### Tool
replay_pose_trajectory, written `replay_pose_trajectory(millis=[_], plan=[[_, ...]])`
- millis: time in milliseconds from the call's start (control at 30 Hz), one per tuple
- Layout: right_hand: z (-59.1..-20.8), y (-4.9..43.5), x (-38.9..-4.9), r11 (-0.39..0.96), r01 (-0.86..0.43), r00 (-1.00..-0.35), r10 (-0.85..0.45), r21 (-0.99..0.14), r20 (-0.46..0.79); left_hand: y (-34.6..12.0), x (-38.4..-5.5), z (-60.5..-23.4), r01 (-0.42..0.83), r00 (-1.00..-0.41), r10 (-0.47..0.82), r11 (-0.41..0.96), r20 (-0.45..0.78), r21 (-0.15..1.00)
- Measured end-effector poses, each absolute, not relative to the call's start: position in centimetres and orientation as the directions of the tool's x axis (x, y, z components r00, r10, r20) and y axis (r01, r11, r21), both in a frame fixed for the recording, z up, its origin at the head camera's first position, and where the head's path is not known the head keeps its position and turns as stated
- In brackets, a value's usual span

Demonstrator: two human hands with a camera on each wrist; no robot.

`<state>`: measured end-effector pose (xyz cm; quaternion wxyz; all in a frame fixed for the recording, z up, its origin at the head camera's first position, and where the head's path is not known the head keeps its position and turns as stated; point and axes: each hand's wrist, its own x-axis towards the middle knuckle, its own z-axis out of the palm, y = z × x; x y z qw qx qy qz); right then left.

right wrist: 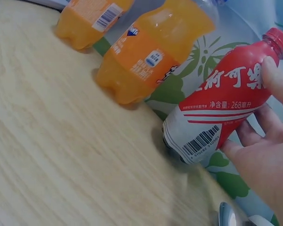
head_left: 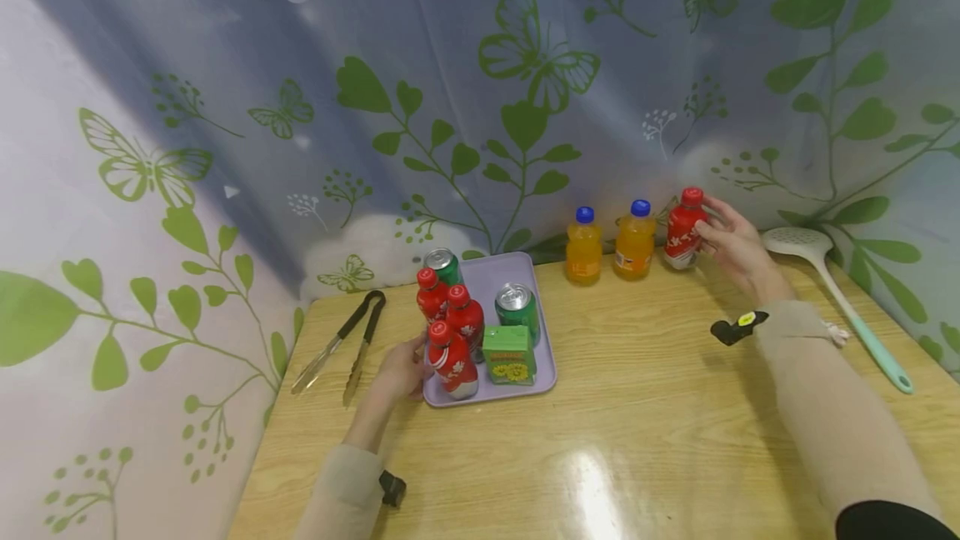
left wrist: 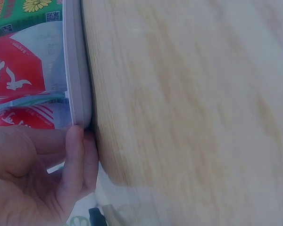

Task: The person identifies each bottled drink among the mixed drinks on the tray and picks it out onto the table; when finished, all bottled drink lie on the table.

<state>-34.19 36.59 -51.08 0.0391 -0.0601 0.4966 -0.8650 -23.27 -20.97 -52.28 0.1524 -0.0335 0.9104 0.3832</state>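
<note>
In my right hand (head_left: 738,248) is a red cola bottle (head_left: 684,230) with a red cap, thumb on one side and fingers on the other. Its base is right at the table's back edge in the right wrist view. My left hand (head_left: 401,369) grips the left edge of a lilac tray (head_left: 543,357), fingertips at the rim near a corner in the left wrist view. On that tray stand three similar red bottles (head_left: 453,365), two green cans (head_left: 517,311) and a green drink carton (head_left: 510,357).
Two orange soda bottles (head_left: 583,248) with blue caps stand left of the held bottle, by the patterned curtain (head_left: 450,40). Black-handled tongs (head_left: 348,340) lie left of the tray. A slotted spatula (head_left: 840,290) with a mint handle lies at the right on the wooden table (head_left: 637,407).
</note>
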Motion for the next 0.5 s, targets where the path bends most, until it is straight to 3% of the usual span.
replay_pose_trajectory(millis=[233,500], plan=[[-51.56,36.62,-33.86,-0.542,0.015,-0.994,-0.098,-0.84,0.045,-20.86,-23.23,-52.53,-0.192,-0.945,0.057,0.699,-0.321,0.689],[-52.15,36.05,-33.92,-0.448,-0.028,-0.998,-0.038,-0.894,0.051,-20.81,-23.52,-52.42,-0.18,-0.947,0.063,0.707,-0.315,0.684]])
